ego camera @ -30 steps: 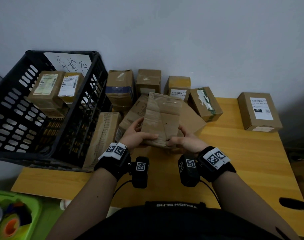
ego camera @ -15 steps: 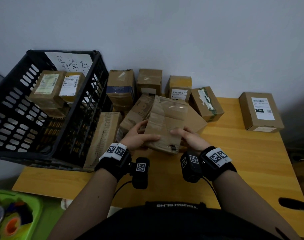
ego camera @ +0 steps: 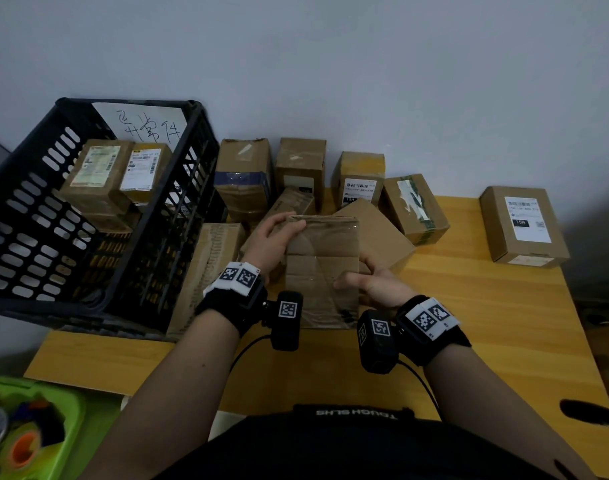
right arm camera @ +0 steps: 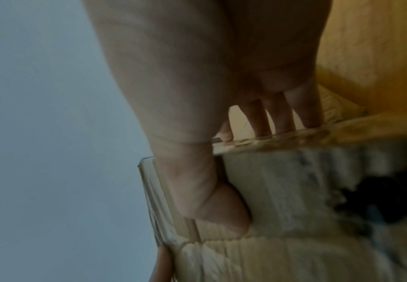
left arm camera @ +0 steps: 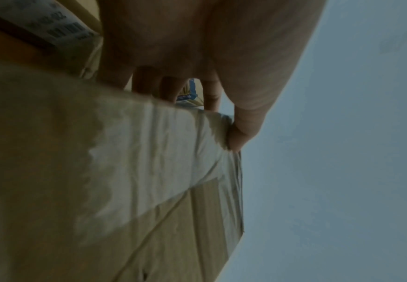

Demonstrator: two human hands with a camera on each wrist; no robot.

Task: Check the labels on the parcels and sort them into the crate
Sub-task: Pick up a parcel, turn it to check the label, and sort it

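I hold a taped brown cardboard parcel (ego camera: pixel 322 268) above the table centre, its plain face turned up with no label showing. My left hand (ego camera: pixel 273 237) grips its far left corner, thumb on top (left arm camera: pixel 242 131), fingers behind. My right hand (ego camera: pixel 372 284) grips its right edge nearer me, thumb across the taped face (right arm camera: pixel 219 206), fingers underneath. The parcel's taped surface (left arm camera: pixel 137 171) fills the left wrist view. The black slotted crate (ego camera: pixel 98 216) stands at the left with two labelled parcels (ego camera: pixel 123 174) inside.
Several cardboard parcels (ego camera: pixel 360 178) line the wall behind the held one; one labelled box (ego camera: pixel 524 225) sits apart at the right. A flat box (ego camera: pixel 206 271) leans against the crate. The wooden table (ego camera: pixel 486 323) ends at the right. A green bin (ego camera: pixel 29 431) is low left.
The parcel has been turned in my hands and tipped toward me. My left hand slid from its near edge up to the far left corner; my right hand stayed at the right edge.
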